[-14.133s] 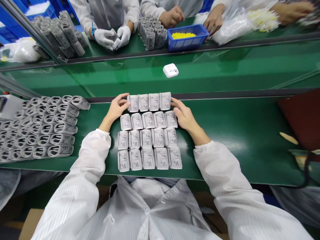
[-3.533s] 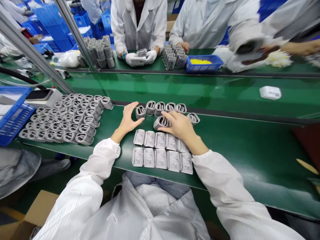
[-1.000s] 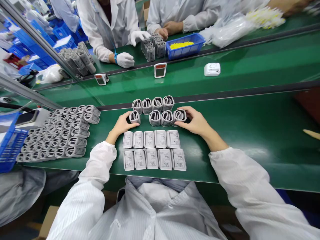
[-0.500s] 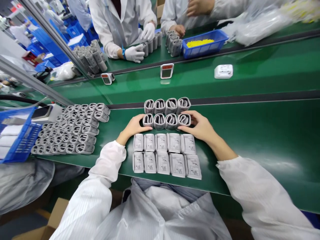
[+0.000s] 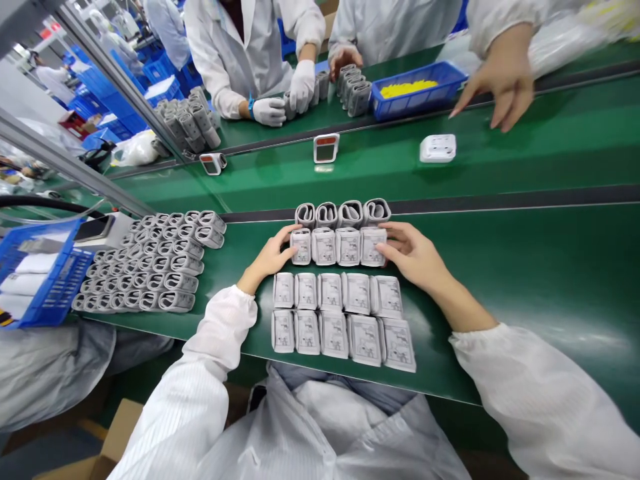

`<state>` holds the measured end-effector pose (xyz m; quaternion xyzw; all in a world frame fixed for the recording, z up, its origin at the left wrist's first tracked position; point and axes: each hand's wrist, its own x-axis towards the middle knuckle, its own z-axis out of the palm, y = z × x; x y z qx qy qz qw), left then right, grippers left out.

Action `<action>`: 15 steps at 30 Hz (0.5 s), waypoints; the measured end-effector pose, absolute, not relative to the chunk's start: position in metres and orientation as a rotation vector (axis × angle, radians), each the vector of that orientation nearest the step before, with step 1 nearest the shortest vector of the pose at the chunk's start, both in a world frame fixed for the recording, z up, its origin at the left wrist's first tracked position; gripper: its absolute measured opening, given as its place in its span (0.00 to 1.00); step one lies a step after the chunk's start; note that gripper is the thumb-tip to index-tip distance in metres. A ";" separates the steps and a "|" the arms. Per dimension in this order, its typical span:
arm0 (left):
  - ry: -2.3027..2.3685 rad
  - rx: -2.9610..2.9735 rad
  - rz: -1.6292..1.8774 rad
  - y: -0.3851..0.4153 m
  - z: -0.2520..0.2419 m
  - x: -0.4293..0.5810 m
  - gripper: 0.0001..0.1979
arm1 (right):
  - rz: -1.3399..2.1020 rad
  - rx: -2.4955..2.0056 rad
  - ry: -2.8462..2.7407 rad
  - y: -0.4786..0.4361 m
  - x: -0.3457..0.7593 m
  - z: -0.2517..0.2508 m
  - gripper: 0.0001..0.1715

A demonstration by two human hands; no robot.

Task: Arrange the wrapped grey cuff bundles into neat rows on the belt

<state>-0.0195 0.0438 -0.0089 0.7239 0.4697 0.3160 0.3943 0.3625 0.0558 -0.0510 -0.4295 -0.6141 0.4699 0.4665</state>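
Green bench (image 5: 500, 267) on a crowded assembly line. At far left, a blue basket (image 5: 30, 280), then a block of rolled grey cuffs (image 5: 150, 260) laid in ranks. At centre, left hand (image 5: 270, 257) pressed to one end of a row of four cuffs (image 5: 339, 246), right hand (image 5: 413, 253) to the other: hands apart, fingers loose, closed round nothing, squeezing the row between them. Half a second ago standing on end, coils up; now tipped flat, printed faces up, matching the two rows of five (image 5: 340, 313) nearer the bench edge. Behind, four upright cuffs (image 5: 341, 213), yet unturned. Further right, across the belt, a white device (image 5: 437, 148) and a co-worker's hand (image 5: 500, 73).
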 end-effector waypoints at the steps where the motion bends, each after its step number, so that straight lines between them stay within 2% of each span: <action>1: 1.203 1.833 0.800 0.044 -0.008 -0.019 0.33 | 1.144 -1.069 -1.514 0.055 0.363 -0.050 0.33; 10: 1.310 1.814 0.797 0.044 -0.004 -0.016 0.37 | 1.194 -1.106 -1.670 0.050 0.370 -0.045 0.39; 15: 1.256 1.788 0.831 0.045 -0.006 -0.018 0.39 | 1.143 -1.136 -1.605 0.051 0.367 -0.047 0.37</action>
